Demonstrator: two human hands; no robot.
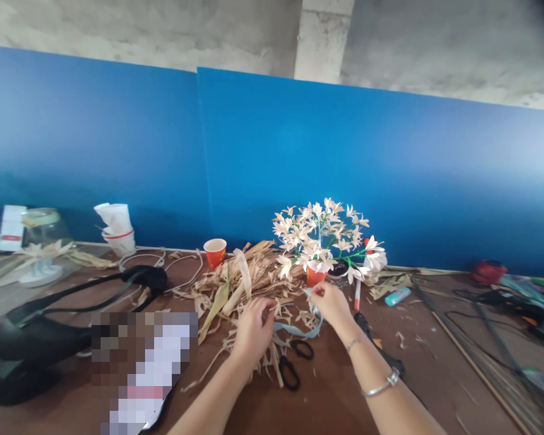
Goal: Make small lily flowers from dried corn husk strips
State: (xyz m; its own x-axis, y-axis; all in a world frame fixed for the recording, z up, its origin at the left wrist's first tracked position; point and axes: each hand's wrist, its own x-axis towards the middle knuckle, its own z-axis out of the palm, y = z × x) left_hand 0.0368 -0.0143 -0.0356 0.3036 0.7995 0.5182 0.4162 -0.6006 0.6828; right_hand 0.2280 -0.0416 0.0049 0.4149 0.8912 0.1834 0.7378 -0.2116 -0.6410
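Note:
My left hand point(254, 331) hovers over the pile of dry corn husks point(254, 272), its fingers curled in and thumb close to the fingertips. What sits in that pinch, if anything, is too small to make out. My right hand point(330, 307) is closed in a pinch on a pale bluish ribbon-like strip point(299, 330), which trails down in a curve between the hands. Behind the right hand, a red paper cup point(316, 277) carries a bunch of cream husk flowers point(320, 232) on green stems. Black-handled scissors point(290, 371) lie below the hands, their blades hidden under husk scraps.
Another red paper cup point(215, 254) stands behind the husks. At left are a black strapped item point(72, 326), a blurred-out phone-like object point(158, 374) and a glass jar point(43, 226). At right lie a turquoise lighter-like item point(398, 296), thin rods point(476, 368) and dark cables point(494, 302).

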